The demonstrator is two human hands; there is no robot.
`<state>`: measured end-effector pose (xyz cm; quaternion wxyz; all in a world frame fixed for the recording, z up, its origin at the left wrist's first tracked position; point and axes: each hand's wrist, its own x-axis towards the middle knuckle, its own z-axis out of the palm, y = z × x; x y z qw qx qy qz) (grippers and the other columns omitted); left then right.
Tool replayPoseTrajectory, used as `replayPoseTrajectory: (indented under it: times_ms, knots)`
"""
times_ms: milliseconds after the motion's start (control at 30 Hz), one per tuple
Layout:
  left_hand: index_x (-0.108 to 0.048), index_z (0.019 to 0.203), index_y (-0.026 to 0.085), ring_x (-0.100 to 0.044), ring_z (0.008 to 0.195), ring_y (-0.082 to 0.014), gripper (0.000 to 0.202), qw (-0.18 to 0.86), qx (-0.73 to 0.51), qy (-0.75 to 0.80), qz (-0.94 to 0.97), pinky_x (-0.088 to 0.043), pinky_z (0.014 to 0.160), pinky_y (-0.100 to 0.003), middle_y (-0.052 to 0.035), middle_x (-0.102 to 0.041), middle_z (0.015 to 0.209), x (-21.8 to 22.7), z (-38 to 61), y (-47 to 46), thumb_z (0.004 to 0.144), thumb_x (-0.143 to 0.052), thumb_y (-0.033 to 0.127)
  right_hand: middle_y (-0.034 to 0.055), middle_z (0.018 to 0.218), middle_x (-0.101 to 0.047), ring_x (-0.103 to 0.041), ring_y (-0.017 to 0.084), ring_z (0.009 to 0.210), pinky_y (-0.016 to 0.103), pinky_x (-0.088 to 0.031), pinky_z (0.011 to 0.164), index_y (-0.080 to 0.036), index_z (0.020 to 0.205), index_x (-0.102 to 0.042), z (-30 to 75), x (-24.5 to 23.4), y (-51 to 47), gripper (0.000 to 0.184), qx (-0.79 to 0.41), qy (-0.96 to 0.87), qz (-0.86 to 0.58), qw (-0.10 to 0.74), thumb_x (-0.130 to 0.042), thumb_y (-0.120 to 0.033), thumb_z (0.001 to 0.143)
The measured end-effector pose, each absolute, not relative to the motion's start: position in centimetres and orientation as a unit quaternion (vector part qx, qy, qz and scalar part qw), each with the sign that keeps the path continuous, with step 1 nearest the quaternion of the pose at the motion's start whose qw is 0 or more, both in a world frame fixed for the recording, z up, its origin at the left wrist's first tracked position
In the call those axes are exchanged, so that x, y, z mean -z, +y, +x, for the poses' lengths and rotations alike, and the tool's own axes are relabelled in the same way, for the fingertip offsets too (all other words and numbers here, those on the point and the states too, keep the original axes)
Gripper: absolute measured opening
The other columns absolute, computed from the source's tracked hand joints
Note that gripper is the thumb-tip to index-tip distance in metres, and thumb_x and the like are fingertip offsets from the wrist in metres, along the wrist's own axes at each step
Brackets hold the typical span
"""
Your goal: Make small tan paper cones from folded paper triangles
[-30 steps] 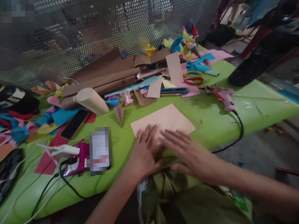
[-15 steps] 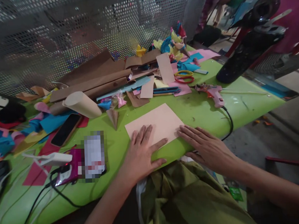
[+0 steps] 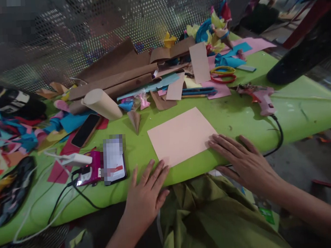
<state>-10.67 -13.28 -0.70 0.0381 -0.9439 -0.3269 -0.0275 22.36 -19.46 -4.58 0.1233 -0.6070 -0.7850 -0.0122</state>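
A light tan sheet of paper lies flat near the front edge of the green table. My left hand rests at the table's edge with fingers spread, its fingertips by the sheet's near left corner. At the near right corner, the fingertips of my right hand touch the paper, fingers stretched out and slightly apart. Neither hand grips anything. A small brown paper cone stands just beyond the sheet's left side. To the right lies a pink glue gun with a black cord.
Behind the sheet are scissors, a rolled tan paper, brown paper rolls and colored scraps. On the left lie a dark phone, a lit phone and a magenta power strip with cables. A dark upright object stands at right.
My left hand has slid off the sheet toward the table's front edge, uncovering the paper. My right hand stays at the near right corner. The camera view has shifted.
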Motion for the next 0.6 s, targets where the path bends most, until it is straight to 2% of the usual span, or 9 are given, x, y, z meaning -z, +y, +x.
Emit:
replayPoseTrajectory:
  times_ms: [133, 267, 333, 433, 533, 600]
  knots:
    - [-0.051, 0.146, 0.021, -0.046, 0.141, -0.0230, 0.050, 0.072, 0.064, -0.322, -0.942, 0.000, 0.127, -0.043, -0.0022, -0.058, 0.146, 0.4, -11.9, -14.1, 0.095, -0.050, 0.023, 0.0078, 0.156, -0.047, -0.049, 0.029, 0.138, 0.053, -0.029, 0.114, -0.030, 0.162, -0.013, 22.4, 4.8, -19.5, 0.069, 0.029, -0.789, -0.598, 0.137, -0.041, -0.047, 0.102]
    - [-0.062, 0.131, 0.017, -0.043, 0.144, -0.0245, 0.040, 0.100, 0.119, -0.338, -0.928, -0.011, 0.126, -0.044, -0.0058, -0.060, 0.144, 0.6, -12.5, -14.2, 0.092, -0.052, 0.018, 0.0088, 0.153, -0.051, -0.052, 0.027, 0.135, 0.049, -0.036, 0.110, -0.029, 0.162, -0.016, 22.4, 5.0, -18.8, 0.071, 0.056, -0.801, -0.577, 0.152, -0.046, -0.048, 0.100]
    - [-0.056, 0.138, 0.015, -0.037, 0.147, -0.0254, 0.045, 0.098, 0.136, -0.356, -0.919, -0.022, 0.123, -0.044, -0.0083, -0.056, 0.148, 0.7, -11.7, -14.0, 0.093, -0.051, 0.020, 0.0100, 0.153, -0.051, -0.052, 0.027, 0.136, 0.048, -0.039, 0.109, -0.027, 0.161, -0.019, 22.3, 5.0, -18.2, 0.073, 0.058, -0.804, -0.570, 0.160, -0.049, -0.048, 0.099]
    - [-0.035, 0.154, 0.014, -0.031, 0.150, -0.0265, 0.060, 0.056, 0.118, -0.351, -0.927, -0.033, 0.118, -0.044, -0.0097, -0.042, 0.159, 0.6, -9.1, -13.2, 0.098, -0.048, 0.030, 0.0116, 0.151, -0.053, -0.052, 0.029, 0.135, 0.051, -0.043, 0.107, -0.028, 0.160, -0.023, 21.9, 4.8, -17.3, 0.072, 0.036, -0.810, -0.559, 0.173, -0.054, -0.044, 0.097]
    - [-0.024, 0.159, 0.018, -0.030, 0.151, -0.0293, 0.073, -0.009, 0.084, -0.327, -0.941, -0.033, 0.119, -0.048, -0.0100, -0.032, 0.164, 0.5, -5.9, -11.8, 0.098, -0.046, 0.052, 0.0117, 0.147, -0.057, -0.057, 0.029, 0.130, 0.051, -0.049, 0.102, -0.030, 0.158, -0.029, 21.9, 4.1, -16.0, 0.066, -0.010, -0.813, -0.554, 0.180, -0.054, -0.037, 0.097]
    - [-0.024, 0.159, 0.023, -0.028, 0.152, -0.0308, 0.075, -0.049, 0.058, -0.333, -0.940, -0.032, 0.120, -0.053, -0.0083, -0.028, 0.165, 0.9, -4.4, -10.8, 0.097, -0.046, 0.058, 0.0117, 0.147, -0.057, -0.060, 0.028, 0.128, 0.049, -0.053, 0.099, -0.029, 0.155, -0.035, 22.5, 3.1, -14.7, 0.059, -0.030, -0.801, -0.568, 0.188, -0.051, -0.035, 0.098]
